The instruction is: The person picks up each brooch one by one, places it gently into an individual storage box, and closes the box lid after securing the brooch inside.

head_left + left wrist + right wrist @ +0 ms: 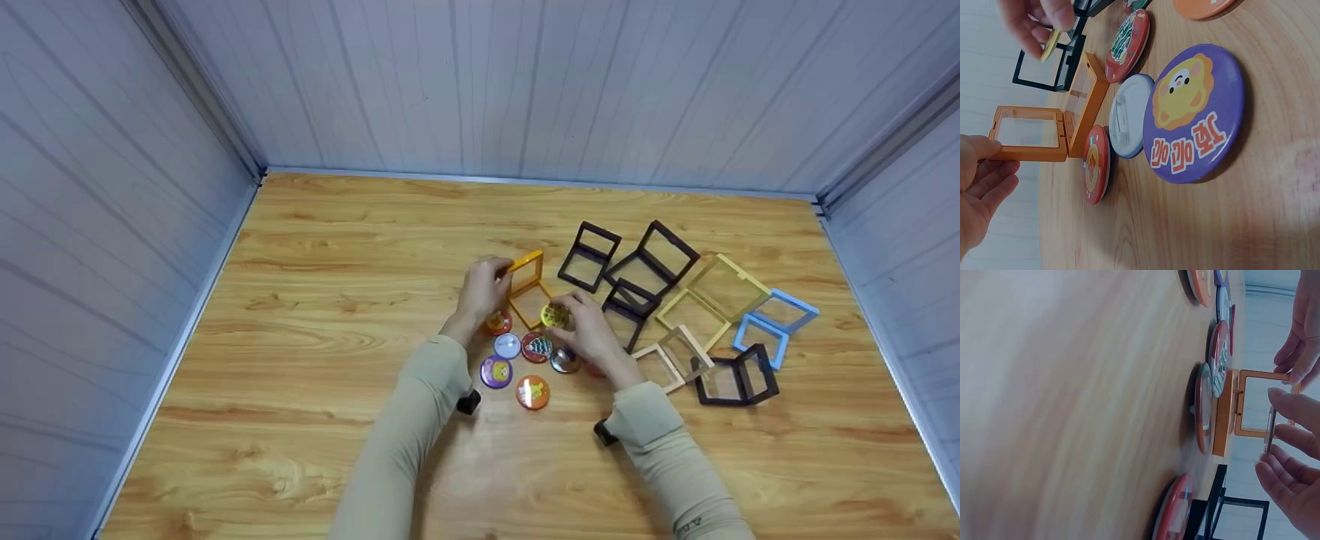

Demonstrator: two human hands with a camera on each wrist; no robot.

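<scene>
A yellow badge [553,315] is being pinched between thumb and fingers by the right grip [591,324], clear of the bench [337,300] and just beside the lower half of an orange frame [1063,132]. The frame is being held hinged open: its raised half is being pinched at the edge by the left grip [480,289], while its lower half is being borne by the bench. On the near side, a red badge [499,322], a pin-side-up white badge [507,346], a tree badge [536,347] and a dark badge [564,360] are lying close together. Nearer the person, a purple badge [496,371] and an orange badge [532,391] are lying. One more badge [1175,512] is being partly covered, in the head view, by the right arm. To the right, four dark frames [592,253], a yellow frame [709,307], a blue frame [766,324] and a beige frame [671,362] are standing open.
</scene>
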